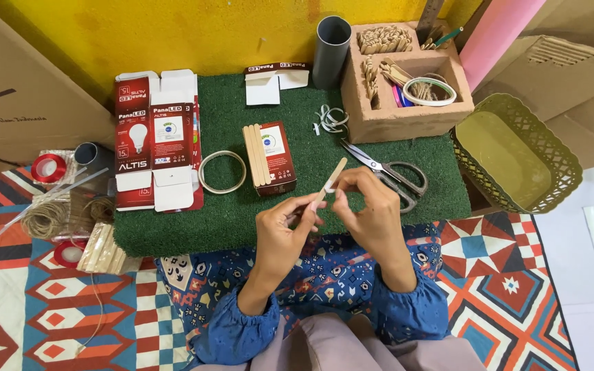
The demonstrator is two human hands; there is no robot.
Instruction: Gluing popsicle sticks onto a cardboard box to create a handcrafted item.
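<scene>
My left hand (284, 230) holds a flat wooden craft stick (332, 176) that points up and to the right over the green turf mat (228, 213). My right hand (372, 209) pinches a small white strip against the stick near its middle. Just beyond the hands lie three more wooden sticks (256, 155) on a small red and white box (276, 156). Scissors (388, 173) rest on the mat right behind my right hand.
A flattened red and white bulb carton (152, 148), a tape ring (222, 171), a grey tube (331, 49) and a brown compartment box (407, 89) of craft parts stand behind. A green plastic basket (517, 151) sits right; twine, ribbon rolls and sticks (101, 251) lie left.
</scene>
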